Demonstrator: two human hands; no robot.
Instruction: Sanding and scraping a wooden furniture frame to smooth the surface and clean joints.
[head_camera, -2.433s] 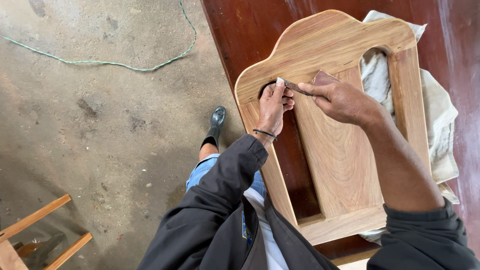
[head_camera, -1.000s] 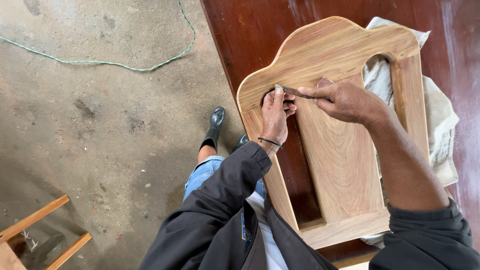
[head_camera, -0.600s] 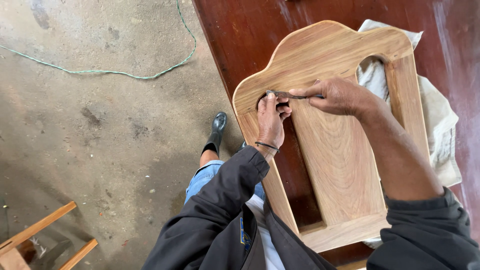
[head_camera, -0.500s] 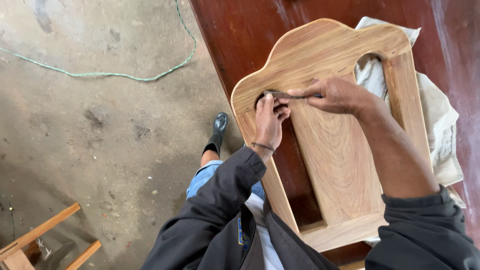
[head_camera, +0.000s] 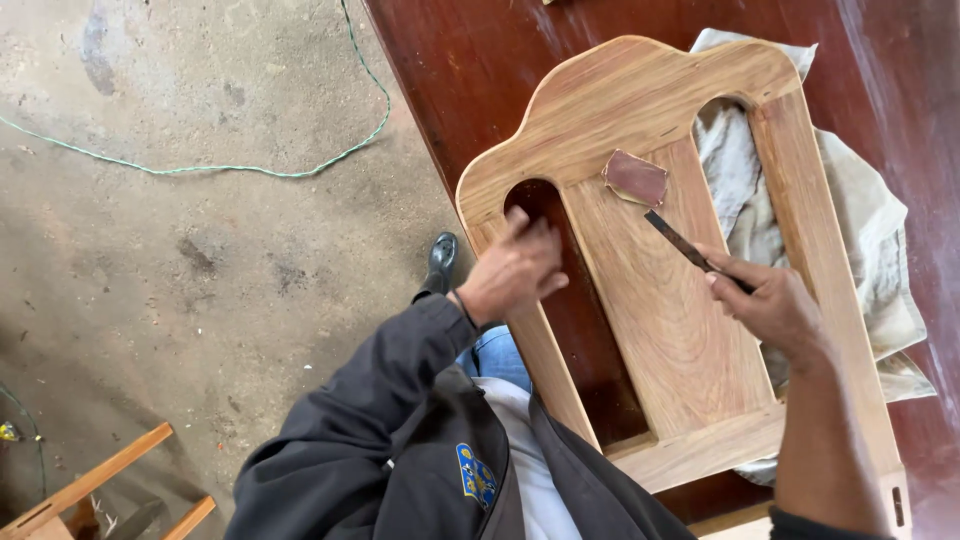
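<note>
Concrete floor (head_camera: 180, 300) is showing at left, with a green cord (head_camera: 250, 170) lying across it; a dark red table (head_camera: 480, 70) is carrying the work. A wooden chair back (head_camera: 660, 300) is lying over a pale cloth (head_camera: 880, 250) near the table's left edge. The left hand (head_camera: 515, 270) is resting loosely curled on the frame's left rail, gripping nothing. The right hand (head_camera: 770, 305) is pinching a thin dark tool (head_camera: 685, 243), its tip pointing toward a reddish sandpaper scrap (head_camera: 636, 178) lying on the centre panel.
</note>
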